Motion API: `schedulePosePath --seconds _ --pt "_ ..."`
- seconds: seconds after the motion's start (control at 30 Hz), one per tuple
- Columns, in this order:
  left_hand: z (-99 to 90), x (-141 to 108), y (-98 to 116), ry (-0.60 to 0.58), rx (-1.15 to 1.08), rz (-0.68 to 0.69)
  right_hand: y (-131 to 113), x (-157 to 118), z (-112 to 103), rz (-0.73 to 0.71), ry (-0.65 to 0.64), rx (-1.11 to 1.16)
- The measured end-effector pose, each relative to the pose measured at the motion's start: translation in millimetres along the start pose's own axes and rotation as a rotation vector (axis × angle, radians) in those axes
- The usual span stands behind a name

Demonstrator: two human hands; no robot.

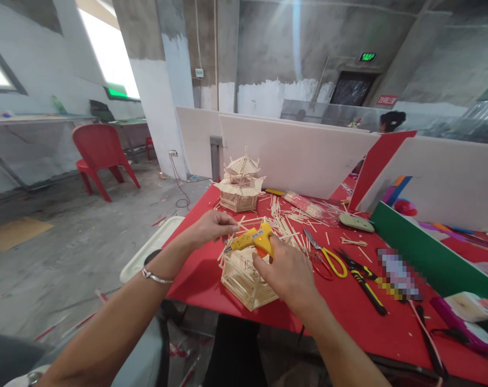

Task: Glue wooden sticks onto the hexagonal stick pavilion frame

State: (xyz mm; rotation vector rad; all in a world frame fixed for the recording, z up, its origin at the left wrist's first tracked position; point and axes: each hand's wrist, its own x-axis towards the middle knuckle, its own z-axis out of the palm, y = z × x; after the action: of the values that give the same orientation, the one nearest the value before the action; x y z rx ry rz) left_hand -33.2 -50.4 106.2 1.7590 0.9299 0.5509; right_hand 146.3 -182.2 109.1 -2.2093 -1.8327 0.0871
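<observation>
My right hand [288,271] is wrapped round a yellow hot glue gun [254,240], whose nozzle points down and left. Below the gun, near the table's front edge, sits a many-sided frame of stacked thin wooden sticks [250,287]. My left hand [216,226] is at the frame's upper left, fingers pinched together by a thin stick; whether the stick is between the fingertips or just behind them is hard to make out. The gun and my right hand hide part of the frame's top.
A finished-looking stick pagoda [239,185] stands at the back of the red table [199,269]. Loose sticks [286,223] lie scattered behind the frame. To the right are yellow-handled scissors [328,258], pliers [367,290] and a green partition [425,252]. A red chair [101,148] stands left.
</observation>
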Motion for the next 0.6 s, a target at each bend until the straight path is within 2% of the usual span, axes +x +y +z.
schedulePosePath --seconds 0.6 --pt "0.5 -0.5 4.1 -0.015 -0.014 0.015 2.4 -0.2 1.2 -0.017 0.078 -0.041"
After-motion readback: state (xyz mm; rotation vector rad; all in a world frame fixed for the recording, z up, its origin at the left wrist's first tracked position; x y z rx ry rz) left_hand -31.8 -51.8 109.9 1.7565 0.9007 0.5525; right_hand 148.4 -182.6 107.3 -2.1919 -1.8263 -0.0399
